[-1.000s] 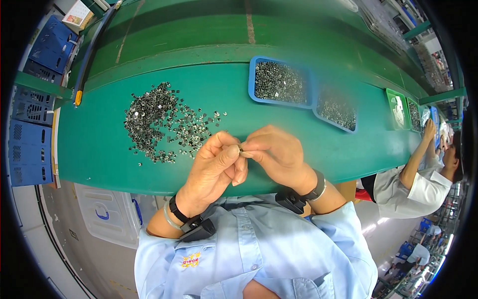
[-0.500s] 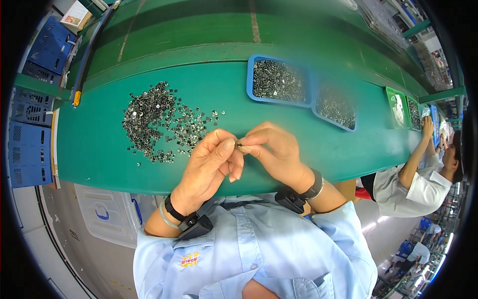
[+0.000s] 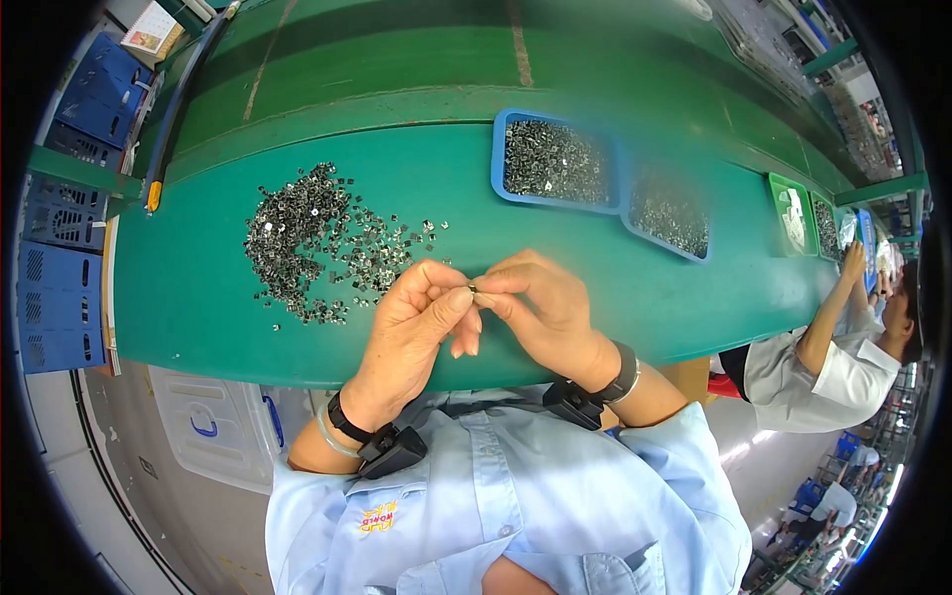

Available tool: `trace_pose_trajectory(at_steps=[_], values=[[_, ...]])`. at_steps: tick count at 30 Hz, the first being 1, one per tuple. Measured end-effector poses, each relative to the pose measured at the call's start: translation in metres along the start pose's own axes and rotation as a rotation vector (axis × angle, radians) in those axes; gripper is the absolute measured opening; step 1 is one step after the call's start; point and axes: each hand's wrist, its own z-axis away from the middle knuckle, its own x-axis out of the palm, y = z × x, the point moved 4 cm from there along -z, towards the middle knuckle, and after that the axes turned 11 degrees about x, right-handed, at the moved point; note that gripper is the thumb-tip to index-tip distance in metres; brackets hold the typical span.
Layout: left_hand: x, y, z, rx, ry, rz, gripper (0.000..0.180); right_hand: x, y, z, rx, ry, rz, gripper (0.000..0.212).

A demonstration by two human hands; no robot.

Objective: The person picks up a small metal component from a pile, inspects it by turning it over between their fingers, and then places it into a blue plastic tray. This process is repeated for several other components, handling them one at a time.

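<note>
My left hand (image 3: 415, 322) and my right hand (image 3: 547, 309) meet over the near edge of the green table (image 3: 198, 352). Between their fingertips is a small dark part (image 3: 473, 289), pinched from both sides and mostly covered by the fingers. Its exact kind is too small to make out. Just beyond my left hand spreads a loose heap of small black and silver square parts (image 3: 293, 233), thinning out toward the right. Past my right hand sits a blue tray (image 3: 498, 164) full of similar little parts.
A second blue tray (image 3: 684, 255) of small parts adjoins the first, partly blurred. Beyond the table runs a green conveyor belt (image 3: 397, 59). At the far right, a co-worker (image 3: 828, 362) reaches toward a green tray (image 3: 776, 188). Blue crates (image 3: 61, 307) stand left.
Both hands stay pinched together and have shifted very slightly, with the fingers closing further over the small part. The belt's stripe has moved a little to the right.
</note>
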Motion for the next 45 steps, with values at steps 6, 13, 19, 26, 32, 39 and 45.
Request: trace_pose_trajectory(at_steps=[6,13,19,26,32,39,45], values=[[0.003,0.0,0.001,0.005,0.039,0.03,0.015,0.002,0.01,0.0,0.186,-0.088,-0.302,0.007],[0.005,0.004,0.001,0.004,0.007,-0.009,0.017,0.007,0.019,0.002,0.4,-0.152,-0.708,0.007],[0.003,0.006,0.001,-0.013,0.005,-0.024,0.017,0.01,0.02,0.001,0.414,-0.169,-0.73,0.008],[-0.011,0.009,0.007,-0.008,0.097,-0.034,0.016,-0.031,0.016,-0.028,0.32,0.067,-0.333,0.006],[-0.035,0.006,0.015,0.011,0.172,0.047,0.015,-0.055,0.028,-0.067,0.079,0.238,0.414,0.011],[-0.043,0.005,0.016,-0.02,0.221,0.076,0.014,0.016,0.032,-0.064,-0.028,-0.084,0.615,0.014],[-0.047,0.003,0.016,-0.043,0.18,0.114,0.016,0.034,0.034,-0.063,-0.103,-0.121,0.784,0.013]])
